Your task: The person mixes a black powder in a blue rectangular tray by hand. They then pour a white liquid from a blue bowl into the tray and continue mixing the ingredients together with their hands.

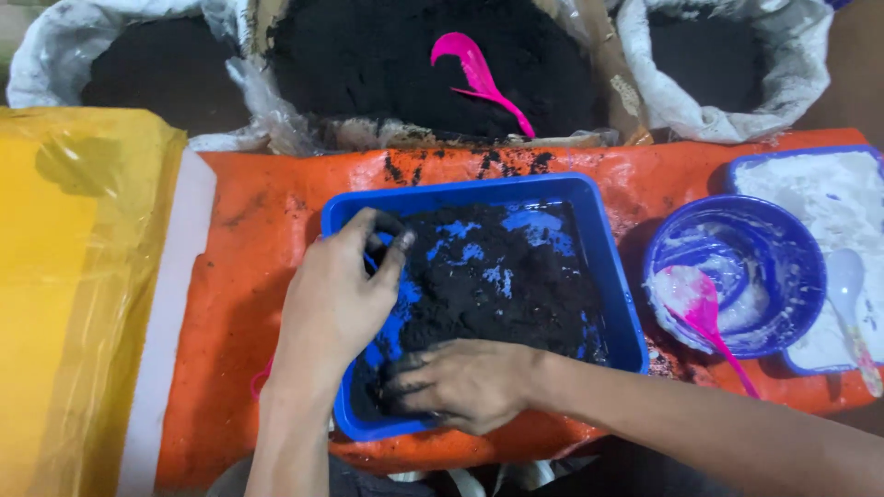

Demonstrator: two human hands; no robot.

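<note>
A blue rectangular tray (608, 276) sits on an orange sheet and holds black powdery material (497, 294), with patches of bare blue bottom showing. My left hand (336, 294) lies over the tray's left rim, its blackened fingers curled inward around the wall. My right hand (460, 382) reaches in from the right. It rests palm down on the black material in the near-left corner, fingers spread and smeared black.
Behind the tray stand three open sacks of black powder; a pink scoop (479, 78) lies in the middle one. At right are a blue bowl (783, 248) with white paste and a pink spoon (704, 313), and a tray of white powder (829, 193) with a white spoon. A yellow plastic-covered block (74, 294) is at left.
</note>
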